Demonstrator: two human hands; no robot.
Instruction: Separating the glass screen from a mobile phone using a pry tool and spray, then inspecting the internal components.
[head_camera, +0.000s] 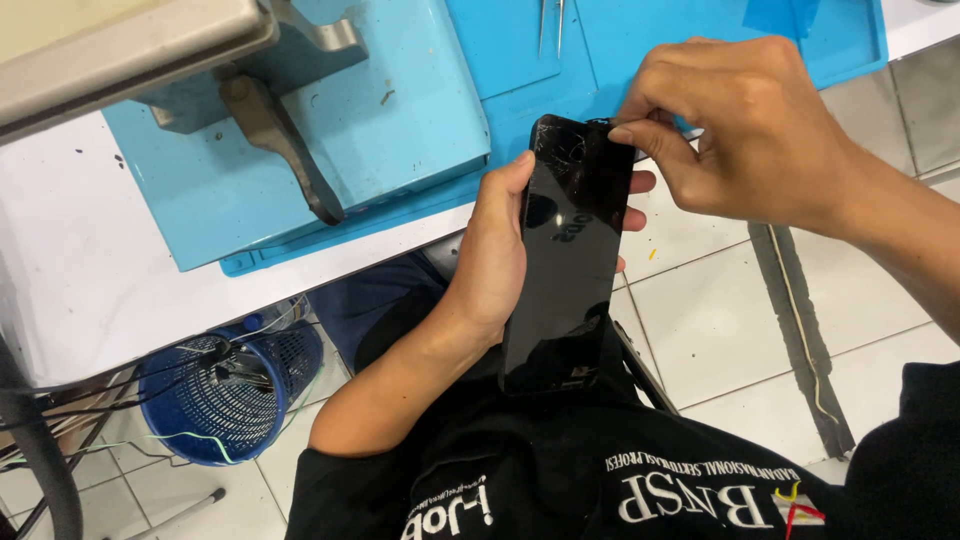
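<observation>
The left hand (495, 255) is cradling a black smartphone (570, 255) with a cracked screen above the person's lap, clear of the white surface (70, 260), its grip wrapped closed around the long edge, while the right hand (745, 125) is pinching its fingertips (622, 133) shut at the phone's top corner. Since the glass is already fractured, pressing or prying there is likely risking more splintering and cut fingers, and the phone could be slipping toward the tiled floor (720, 320). Farther off, a blue mesh bin (235, 395) is holding tangled wires under the surface, where tweezers (550, 22) are lying on a blue mat (640, 45).
</observation>
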